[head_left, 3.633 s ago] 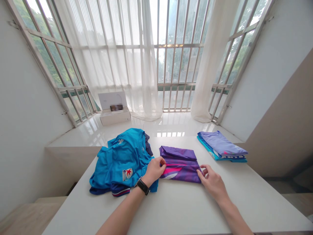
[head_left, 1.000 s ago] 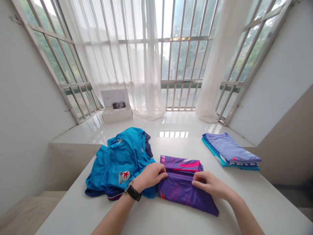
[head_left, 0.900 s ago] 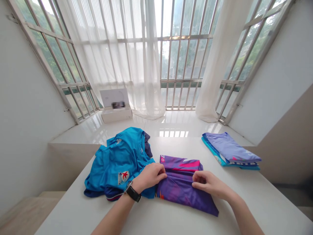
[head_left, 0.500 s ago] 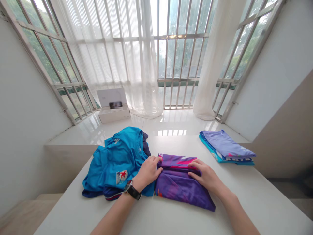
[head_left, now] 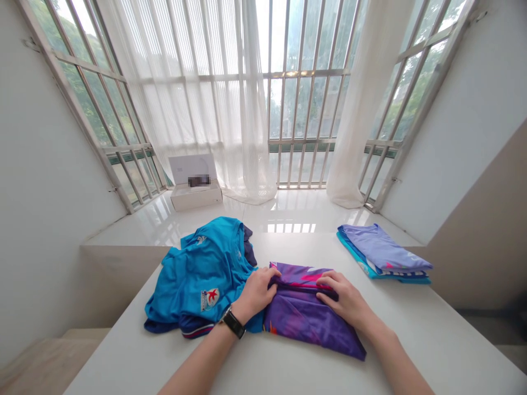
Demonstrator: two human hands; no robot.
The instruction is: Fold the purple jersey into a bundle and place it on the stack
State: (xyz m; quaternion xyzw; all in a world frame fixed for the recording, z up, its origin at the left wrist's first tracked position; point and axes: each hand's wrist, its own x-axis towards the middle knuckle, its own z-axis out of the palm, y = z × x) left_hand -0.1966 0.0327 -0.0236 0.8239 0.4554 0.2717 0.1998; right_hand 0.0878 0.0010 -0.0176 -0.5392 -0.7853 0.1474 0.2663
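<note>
Purple shirt point(head_left: 307, 321): folded, lying on the white counter point(head_left: 432, 340) straight in front of us, its left edge touching the blue heap.
Left hand point(head_left: 257, 291): we press it on the shirt's far left corner, fingers curled over the folded edge; whether they pinch the cloth we cannot tell.
Right hand point(head_left: 346, 299): we lay it flat on the upper fold, fingers spread and pointing left, palm down on the cloth.
Wristwatch point(head_left: 233, 322): black, on our left wrist, above the blue cloth.
Blue shirts point(head_left: 197, 274): loose unfolded heap on the counter to our left, a star badge facing up.
Folded stack point(head_left: 382, 255): lilac shirt on top of a teal one, at the counter's far right, well apart from our hands.
White box point(head_left: 194, 186): open, on the window ledge beyond the counter.
</note>
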